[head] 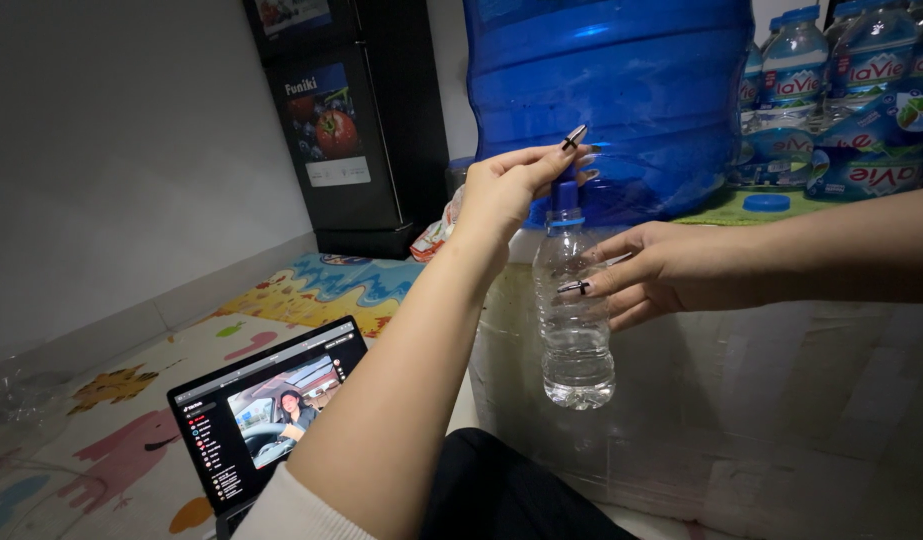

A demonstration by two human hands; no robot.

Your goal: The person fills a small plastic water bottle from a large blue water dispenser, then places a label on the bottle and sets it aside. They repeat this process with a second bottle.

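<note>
The right hand (pixel 653 272) wraps its grip around the clear plastic bottle (pixel 575 320), holding its mouth upright under the tap of the big blue water jug (pixel 621 100). The left hand (pixel 511 190) pinches that tap, seemingly to let water run.

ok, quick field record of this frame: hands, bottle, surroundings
left hand: raised at the tap of the big blue jug, fingers on it
right hand: holds the clear bottle by its upper body
clear bottle: upright, mouth under the tap, a little water at the bottom
laptop: open on the play mat, screen lit
small bottles: packed at right, behind the jug
</note>
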